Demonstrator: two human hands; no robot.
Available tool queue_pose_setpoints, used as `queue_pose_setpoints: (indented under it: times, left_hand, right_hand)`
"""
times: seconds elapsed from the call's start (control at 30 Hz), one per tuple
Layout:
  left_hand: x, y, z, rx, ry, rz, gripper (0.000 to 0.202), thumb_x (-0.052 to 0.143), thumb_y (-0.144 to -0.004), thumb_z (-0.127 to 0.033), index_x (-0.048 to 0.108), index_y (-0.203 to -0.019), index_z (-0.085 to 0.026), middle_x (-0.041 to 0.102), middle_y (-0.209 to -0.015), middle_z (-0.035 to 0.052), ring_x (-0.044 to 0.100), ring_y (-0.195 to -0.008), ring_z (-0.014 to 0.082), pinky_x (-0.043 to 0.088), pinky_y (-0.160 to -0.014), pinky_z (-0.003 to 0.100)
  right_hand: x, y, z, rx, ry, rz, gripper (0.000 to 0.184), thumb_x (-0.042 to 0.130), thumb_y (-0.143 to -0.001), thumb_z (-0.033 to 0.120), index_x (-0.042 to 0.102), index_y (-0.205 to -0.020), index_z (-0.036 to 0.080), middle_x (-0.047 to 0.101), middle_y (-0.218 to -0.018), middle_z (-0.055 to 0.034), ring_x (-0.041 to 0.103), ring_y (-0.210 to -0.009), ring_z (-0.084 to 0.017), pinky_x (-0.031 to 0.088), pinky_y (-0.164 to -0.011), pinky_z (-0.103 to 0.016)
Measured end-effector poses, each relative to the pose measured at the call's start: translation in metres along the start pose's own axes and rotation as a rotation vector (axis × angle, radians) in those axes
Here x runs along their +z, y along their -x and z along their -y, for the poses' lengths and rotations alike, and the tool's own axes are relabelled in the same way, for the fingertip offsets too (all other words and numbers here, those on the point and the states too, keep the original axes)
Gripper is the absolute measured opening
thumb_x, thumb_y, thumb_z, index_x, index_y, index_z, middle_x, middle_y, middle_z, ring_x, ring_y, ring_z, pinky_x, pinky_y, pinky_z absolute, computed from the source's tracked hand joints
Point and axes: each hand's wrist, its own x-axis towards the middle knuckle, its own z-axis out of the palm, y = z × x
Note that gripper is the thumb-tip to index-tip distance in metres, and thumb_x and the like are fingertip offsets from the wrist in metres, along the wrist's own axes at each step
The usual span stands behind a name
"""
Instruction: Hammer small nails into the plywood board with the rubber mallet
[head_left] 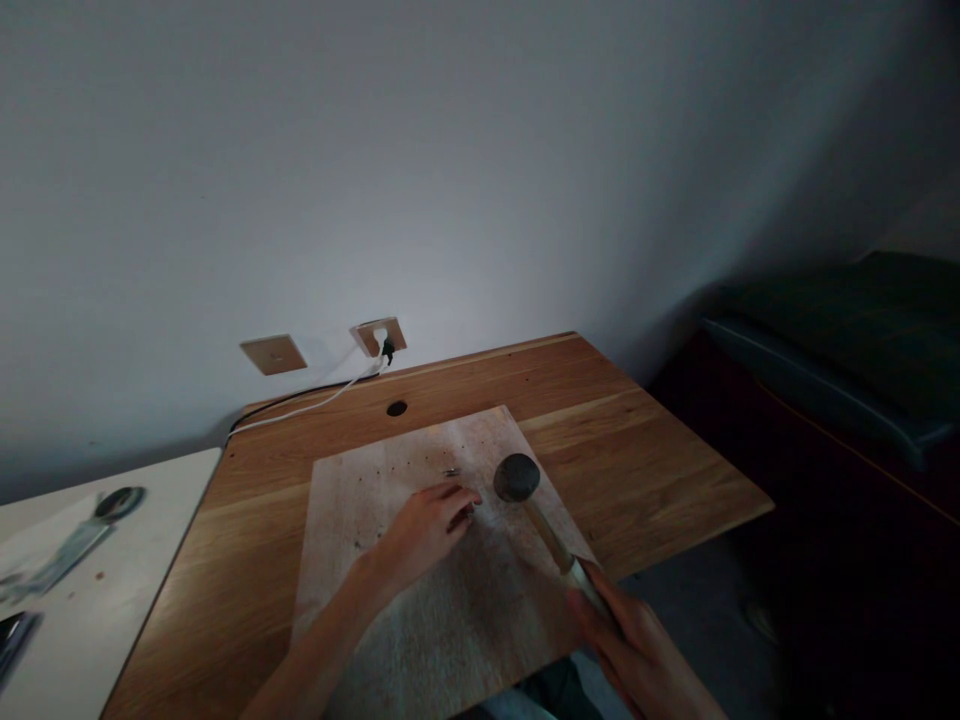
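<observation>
A pale wooden board (390,620) lies on a brown wooden desk (615,440). My left hand (427,525) rests on the board with its fingertips pinched on a small nail that is barely visible. My right hand (637,650) is wrapped round the wooden handle of a hammer (517,478), whose dark round head hangs just right of my left fingertips. Another small metal piece (451,472) lies on the board just beyond the left hand. Small dark holes dot the board's far part.
A white table (112,590) at the left carries a metal tool (67,550) and dark items. Wall sockets (379,335) with a white cable (315,403) sit behind the desk. A cable hole (397,408) is near the desk's back edge. Dark furniture (840,370) stands at the right.
</observation>
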Motion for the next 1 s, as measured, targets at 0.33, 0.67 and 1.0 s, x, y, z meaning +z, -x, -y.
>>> queue_pose_setpoints:
  times: [0.33,0.67,1.0]
  left_hand:
    - [0.008,0.000,0.008,-0.092,0.186,-0.062,0.028,0.061,-0.089,-0.008,0.069,-0.112,-0.021,0.075,-0.108,0.0055,0.072,-0.098,0.0213,0.057,-0.090,0.034]
    - [0.013,0.000,0.012,-0.085,0.230,-0.077,0.035,0.059,-0.087,-0.007,0.068,-0.118,-0.020,0.075,-0.109,0.0057,0.072,-0.098,0.0217,0.057,-0.091,0.034]
    - [0.001,-0.002,0.000,-0.135,0.240,-0.057,0.032,0.057,-0.082,0.001,0.072,-0.102,-0.018,0.074,-0.094,0.0048,0.072,-0.088,0.0209,0.056,-0.084,0.030]
  right_hand:
    - [0.004,-0.001,-0.004,-0.039,0.015,-0.081,0.070,0.058,-0.090,0.070,0.066,-0.139,0.021,0.071,-0.073,-0.0029,0.068,-0.061,-0.022,0.053,-0.052,-0.027]
    - [0.004,0.000,-0.005,-0.036,0.073,-0.044,0.069,0.055,-0.093,0.068,0.063,-0.144,0.023,0.065,-0.066,-0.0003,0.069,-0.061,-0.022,0.054,-0.055,-0.028]
    - [0.009,-0.001,-0.012,-0.120,0.142,-0.062,0.063,0.057,-0.092,0.065,0.068,-0.141,0.025,0.078,-0.101,-0.0086,0.075,-0.102,-0.028,0.058,-0.093,-0.032]
